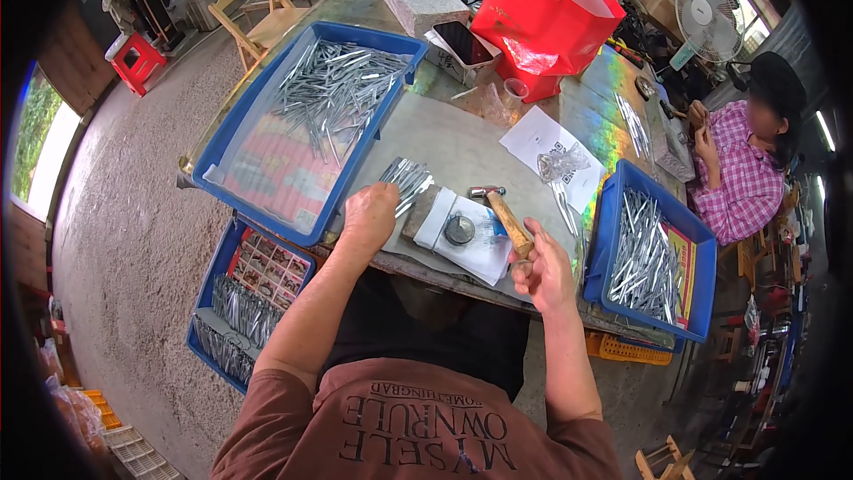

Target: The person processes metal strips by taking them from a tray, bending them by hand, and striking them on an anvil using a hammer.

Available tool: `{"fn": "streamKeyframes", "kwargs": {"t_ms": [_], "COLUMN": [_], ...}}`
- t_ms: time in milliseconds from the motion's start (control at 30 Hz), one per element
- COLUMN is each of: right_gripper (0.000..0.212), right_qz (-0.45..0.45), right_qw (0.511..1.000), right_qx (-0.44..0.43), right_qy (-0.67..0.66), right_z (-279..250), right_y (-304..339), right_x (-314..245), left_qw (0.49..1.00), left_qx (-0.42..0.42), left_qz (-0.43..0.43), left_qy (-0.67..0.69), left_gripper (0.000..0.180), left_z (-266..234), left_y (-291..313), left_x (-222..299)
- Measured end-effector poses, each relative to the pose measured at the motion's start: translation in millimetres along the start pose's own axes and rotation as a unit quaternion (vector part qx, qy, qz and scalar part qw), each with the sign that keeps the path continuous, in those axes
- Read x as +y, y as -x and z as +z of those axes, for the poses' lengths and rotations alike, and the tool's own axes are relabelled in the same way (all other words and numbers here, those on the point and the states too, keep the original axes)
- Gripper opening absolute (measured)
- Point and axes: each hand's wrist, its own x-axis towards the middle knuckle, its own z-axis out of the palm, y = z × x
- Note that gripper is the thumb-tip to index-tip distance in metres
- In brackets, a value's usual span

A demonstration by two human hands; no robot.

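My left hand is closed, its fingertips bent down beside a small pile of thin grey metal pieces; whatever it pinches is hidden. In my right hand the wooden handle of a small hammer lies loosely between thumb and fingers. The hammer's metal head points away from me, to the left. Between my hands a round dark metal piece sits on a white pad and some papers over a block.
Large blue tray with metal pieces at left; another blue tray at right. A red bag, phone and clear cup stand beyond. A co-worker sits at right near a fan. A lower tray stands at left.
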Motion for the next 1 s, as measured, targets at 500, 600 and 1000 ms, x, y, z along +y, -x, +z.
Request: {"fn": "streamKeyframes", "kwargs": {"t_ms": [500,600,1000], "right_gripper": [0.037,0.036,0.033], "right_qz": [-0.042,-0.047,-0.066], "right_qw": [0.999,0.999,0.996], "right_qx": [0.016,0.026,0.056], "right_qy": [-0.003,-0.008,0.007], "right_z": [-11,-12,-16], "right_y": [22,24,31], "right_x": [13,14,25], "left_qw": [0.998,0.991,0.983], "left_qx": [0.055,0.083,0.081], "left_qz": [0.021,0.018,-0.140], "left_qy": [0.026,0.101,0.087], "left_gripper": [0.010,0.011,0.015], "left_z": [-19,-42,-68], "left_y": [8,6,-53], "left_x": [1,1,-111]}}
